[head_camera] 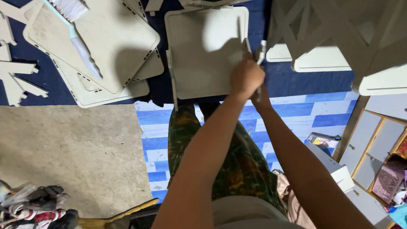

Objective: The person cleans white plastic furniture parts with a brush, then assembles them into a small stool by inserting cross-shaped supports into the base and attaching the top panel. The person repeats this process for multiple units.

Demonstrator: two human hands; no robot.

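The left hand [246,77] is curled tight on the right edge of a flat grey board [199,55] with round corners. The right hand [262,95] sits mostly hidden behind it and grips a thin white stick [261,53]. To the far left lies a pile of boards [106,51] with a white brush [76,29] on top. A white lattice frame [339,29] stands on the far right. A blue striped mat [296,114] lies below.

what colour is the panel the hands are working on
Pale grey-white panel, rounded corners, under the left hand; head view.
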